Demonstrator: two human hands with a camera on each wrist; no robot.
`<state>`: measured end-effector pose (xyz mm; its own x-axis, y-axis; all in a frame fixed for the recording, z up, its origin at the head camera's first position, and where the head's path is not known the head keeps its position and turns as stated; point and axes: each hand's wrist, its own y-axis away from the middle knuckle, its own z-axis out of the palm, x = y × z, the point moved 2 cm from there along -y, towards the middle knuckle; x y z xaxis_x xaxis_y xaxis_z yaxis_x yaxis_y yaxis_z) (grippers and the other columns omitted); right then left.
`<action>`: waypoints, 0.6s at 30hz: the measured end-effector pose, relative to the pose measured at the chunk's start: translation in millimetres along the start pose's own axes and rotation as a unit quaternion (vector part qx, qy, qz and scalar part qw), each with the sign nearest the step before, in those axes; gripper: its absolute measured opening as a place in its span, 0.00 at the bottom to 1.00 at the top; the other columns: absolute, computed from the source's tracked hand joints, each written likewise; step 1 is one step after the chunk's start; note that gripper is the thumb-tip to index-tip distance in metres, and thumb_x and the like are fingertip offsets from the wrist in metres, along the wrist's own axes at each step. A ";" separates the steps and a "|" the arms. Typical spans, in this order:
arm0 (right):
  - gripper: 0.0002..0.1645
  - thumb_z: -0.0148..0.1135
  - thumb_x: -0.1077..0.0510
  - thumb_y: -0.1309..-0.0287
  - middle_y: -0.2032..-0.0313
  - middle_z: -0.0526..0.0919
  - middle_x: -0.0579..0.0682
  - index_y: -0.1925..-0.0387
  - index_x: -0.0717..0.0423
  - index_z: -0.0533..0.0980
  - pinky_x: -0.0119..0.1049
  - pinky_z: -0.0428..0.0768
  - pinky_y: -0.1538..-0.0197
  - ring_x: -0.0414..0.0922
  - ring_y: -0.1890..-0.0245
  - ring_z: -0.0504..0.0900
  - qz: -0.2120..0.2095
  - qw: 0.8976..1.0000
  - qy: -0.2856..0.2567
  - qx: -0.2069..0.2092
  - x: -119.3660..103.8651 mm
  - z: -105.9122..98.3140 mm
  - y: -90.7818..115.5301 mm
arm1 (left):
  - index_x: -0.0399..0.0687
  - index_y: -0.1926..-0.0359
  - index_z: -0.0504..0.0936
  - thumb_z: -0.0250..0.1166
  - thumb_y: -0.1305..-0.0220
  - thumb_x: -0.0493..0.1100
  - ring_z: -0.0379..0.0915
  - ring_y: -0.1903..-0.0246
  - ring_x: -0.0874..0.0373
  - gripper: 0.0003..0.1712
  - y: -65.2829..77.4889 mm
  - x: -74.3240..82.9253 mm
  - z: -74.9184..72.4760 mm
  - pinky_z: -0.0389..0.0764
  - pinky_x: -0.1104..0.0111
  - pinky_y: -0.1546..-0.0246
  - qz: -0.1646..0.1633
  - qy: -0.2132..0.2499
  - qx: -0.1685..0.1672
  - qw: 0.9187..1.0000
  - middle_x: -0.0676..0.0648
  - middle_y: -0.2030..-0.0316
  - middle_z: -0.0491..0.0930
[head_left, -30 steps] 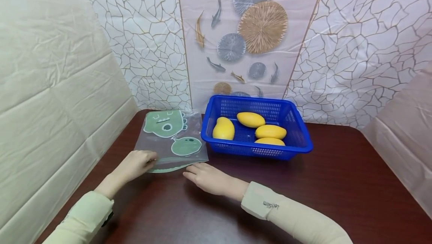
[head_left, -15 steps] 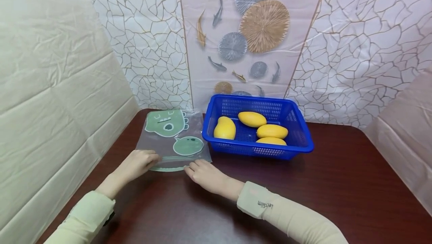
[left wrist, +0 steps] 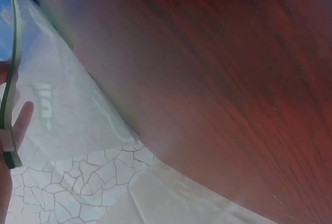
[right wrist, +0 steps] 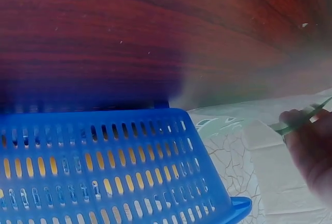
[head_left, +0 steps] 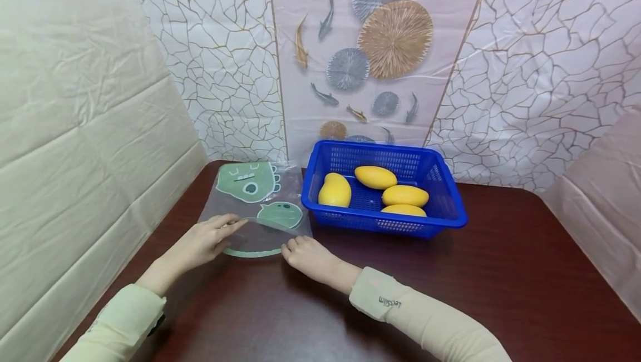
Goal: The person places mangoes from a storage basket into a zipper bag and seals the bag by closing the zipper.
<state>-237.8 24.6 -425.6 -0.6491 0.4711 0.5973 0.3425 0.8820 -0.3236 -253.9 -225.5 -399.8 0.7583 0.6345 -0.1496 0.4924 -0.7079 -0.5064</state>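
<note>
A clear zip bag (head_left: 242, 184) printed with green cartoon dinosaurs lies on the left of the table, its mouth facing me. My left hand (head_left: 200, 239) pinches the upper layer of the mouth and holds it raised, so the opening gapes above the green lower edge. At the right end of that mouth, my right hand (head_left: 309, 257) grips the edge between thumb and fingers. The left wrist view has the bag's green zip strip (left wrist: 11, 94) between my fingers. In the right wrist view, fingers (right wrist: 306, 136) pinch the green edge.
A blue plastic basket (head_left: 350, 212) stands right of the bag, close to its side. Several yellow mangoes (head_left: 334, 191) lie inside it. The dark wooden table (head_left: 501, 273) meets cloth-covered walls at its back and sides.
My left hand has lifted the upper layer of the bag's mouth, opening it wider. My right hand has shifted slightly right along the edge. The basket and mangoes have not moved.
</note>
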 end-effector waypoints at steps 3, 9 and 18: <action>0.08 0.58 0.63 0.48 0.76 0.78 0.43 0.72 0.50 0.82 0.29 0.74 0.71 0.39 0.75 0.77 0.012 0.999 0.013 0.028 0.4 0.8 -1.8 | 0.43 0.41 0.75 0.76 0.65 0.32 0.77 0.55 0.51 0.42 0.3 1.3 -0.8 0.80 0.60 0.59 -0.004 -0.009 -0.008 1.000 0.44 0.51 0.78; 0.10 0.58 0.63 0.48 0.76 0.81 0.45 0.67 0.54 0.84 0.27 0.75 0.76 0.37 0.78 0.78 0.077 0.994 0.051 0.066 -0.6 -0.8 -10.1 | 0.39 0.40 0.71 0.79 0.70 0.32 0.76 0.54 0.46 0.49 1.8 1.1 -0.1 0.78 0.57 0.55 0.008 -0.026 0.017 0.999 0.39 0.47 0.75; 0.14 0.54 0.64 0.45 0.70 0.83 0.48 0.62 0.56 0.83 0.25 0.77 0.74 0.37 0.79 0.77 0.190 0.964 0.122 0.140 2.3 -1.4 -23.9 | 0.37 0.37 0.67 0.80 0.71 0.36 0.73 0.50 0.44 0.54 4.7 -3.3 1.2 0.77 0.54 0.59 0.000 -0.043 0.025 0.999 0.39 0.42 0.70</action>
<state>-246.6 4.5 -415.5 -0.3226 0.7769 0.5407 0.3049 0.6260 -0.7177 -254.6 -230.5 -402.7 0.7185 0.6595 -0.2210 0.4681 -0.6935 -0.5478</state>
